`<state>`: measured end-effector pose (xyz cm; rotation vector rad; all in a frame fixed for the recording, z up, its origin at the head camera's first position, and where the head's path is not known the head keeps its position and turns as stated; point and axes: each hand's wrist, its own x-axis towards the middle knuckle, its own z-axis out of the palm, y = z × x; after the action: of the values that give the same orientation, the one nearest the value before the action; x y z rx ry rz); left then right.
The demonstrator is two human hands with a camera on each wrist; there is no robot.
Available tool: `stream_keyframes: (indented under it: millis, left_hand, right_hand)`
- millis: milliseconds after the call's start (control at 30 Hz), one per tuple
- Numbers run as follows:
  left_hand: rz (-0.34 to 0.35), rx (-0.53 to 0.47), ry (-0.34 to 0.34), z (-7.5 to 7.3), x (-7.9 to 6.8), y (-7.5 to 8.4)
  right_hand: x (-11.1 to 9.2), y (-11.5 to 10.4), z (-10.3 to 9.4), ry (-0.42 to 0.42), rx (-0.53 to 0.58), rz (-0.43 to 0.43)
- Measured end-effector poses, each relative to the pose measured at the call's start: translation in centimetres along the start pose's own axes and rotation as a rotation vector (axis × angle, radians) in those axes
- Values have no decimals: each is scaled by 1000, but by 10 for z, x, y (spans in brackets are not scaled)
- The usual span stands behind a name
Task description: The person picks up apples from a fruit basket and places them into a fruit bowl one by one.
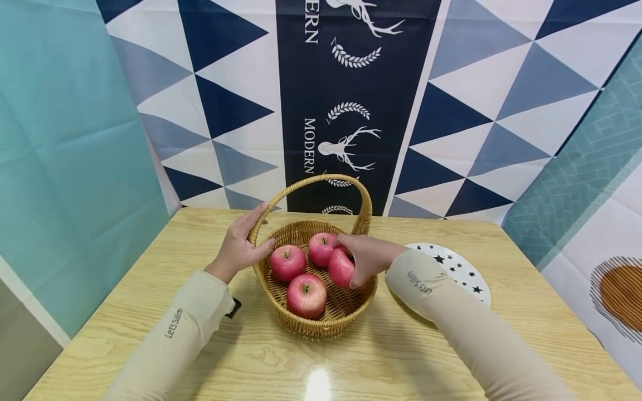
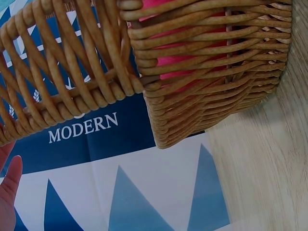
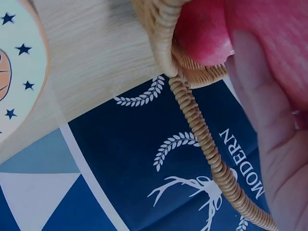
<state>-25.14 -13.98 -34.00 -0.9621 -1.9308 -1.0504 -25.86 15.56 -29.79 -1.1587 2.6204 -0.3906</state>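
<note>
A wicker basket (image 1: 318, 329) with a tall arched handle stands on the wooden table. My left hand (image 1: 241, 242) holds the left foot of that handle, thumb on the inner side and fingers behind. Over the basket's right half, my right hand (image 1: 368, 256) grips a red apple (image 1: 342, 269) from above, thumb toward me. Three more apples lie in the basket: one at the left (image 1: 288, 263), one in front (image 1: 307, 296) and one behind (image 1: 320, 249), next to the gripped one. The right wrist view shows the gripped apple (image 3: 284, 53) close against the fingers.
To the right of the basket lies a round white plate (image 1: 463, 270) with black stars, partly covered by my right sleeve. A patterned cloth (image 1: 236, 111) hangs behind the table's (image 1: 200, 225) far edge.
</note>
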Motion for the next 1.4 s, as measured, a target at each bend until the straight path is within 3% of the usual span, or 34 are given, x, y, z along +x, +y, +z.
stream_keyframes:
  millis: [300, 633, 833, 967, 1400]
  left_hand:
    - [23, -3, 8, 1, 0, -1]
    - [-3, 2, 5, 2, -1, -1]
    - [-19, -7, 7, 2, -1, -1]
    - [-26, -6, 6, 2, -2, -2]
    - [-14, 16, 9, 3, 0, 0]
  right_hand:
    - [-7, 4, -6, 51, -7, -87]
    - [-30, 24, -16, 79, -84, 16]
    - [-47, 41, -21, 115, -171, 27]
    - [-57, 49, -23, 153, -166, 56]
    - [-101, 80, -25, 216, -230, 223]
